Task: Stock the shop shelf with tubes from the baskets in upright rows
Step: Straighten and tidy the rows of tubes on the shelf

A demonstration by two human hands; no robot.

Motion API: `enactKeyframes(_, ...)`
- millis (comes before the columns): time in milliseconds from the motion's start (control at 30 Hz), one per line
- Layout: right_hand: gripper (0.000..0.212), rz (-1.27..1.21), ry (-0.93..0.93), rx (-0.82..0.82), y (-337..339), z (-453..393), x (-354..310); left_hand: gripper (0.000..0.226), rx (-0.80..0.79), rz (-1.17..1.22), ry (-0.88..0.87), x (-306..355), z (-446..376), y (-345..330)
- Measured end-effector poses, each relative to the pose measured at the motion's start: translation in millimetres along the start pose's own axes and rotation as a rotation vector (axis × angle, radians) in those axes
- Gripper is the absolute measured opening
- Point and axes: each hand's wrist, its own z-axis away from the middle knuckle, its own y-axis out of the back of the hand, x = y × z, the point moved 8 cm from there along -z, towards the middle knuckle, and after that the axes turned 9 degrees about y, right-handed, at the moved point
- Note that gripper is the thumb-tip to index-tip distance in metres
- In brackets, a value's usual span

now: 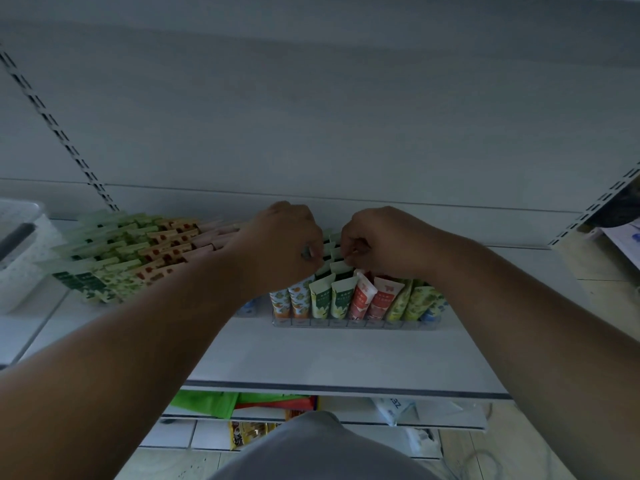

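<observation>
Both hands pinch at the flat crimped tops of the green tubes (333, 268): the left hand (281, 244) with curled fingers from one side, the right hand (375, 241) from the other. Those tubes stand upright mid-shelf in a clear organiser (349, 323), amid orange and red ones. Left of it more tubes (131, 252) stand in slanting rows, beside a white basket (20, 251).
</observation>
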Motion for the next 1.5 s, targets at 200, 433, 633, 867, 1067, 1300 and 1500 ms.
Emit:
enactKeyframes(200,0.007,0.009,0.013,-0.018,-3,-3,-5,0.037,-0.076,-0.107,-0.048,9,-11,-9)
enactKeyframes(433,0.006,0.001,-0.001,-0.011,-2,-1,-5,0.032,-0.078,-0.128,-0.065,9,-18,-9)
enactKeyframes(633,0.007,-0.003,-0.034,0.025,0,3,-4,0.012,-0.048,-0.074,-0.081,5,-12,-8)
enactKeyframes(867,0.005,-0.041,-0.002,0.061,-2,18,-19,0.017,0.075,0.065,-0.082,11,20,4)
enactKeyframes(1067,0.007,-0.017,-0.044,0.041,-15,18,-20,0.011,0.063,0.014,-0.076,10,26,-4)
enactKeyframes(1300,0.006,-0.002,-0.038,0.063,-13,18,-20,0.005,0.067,-0.016,-0.114,12,25,-4)
enactKeyframes(1500,0.012,-0.025,-0.078,0.065,-15,19,-13,0.007,0.066,0.004,-0.099,12,24,-3)
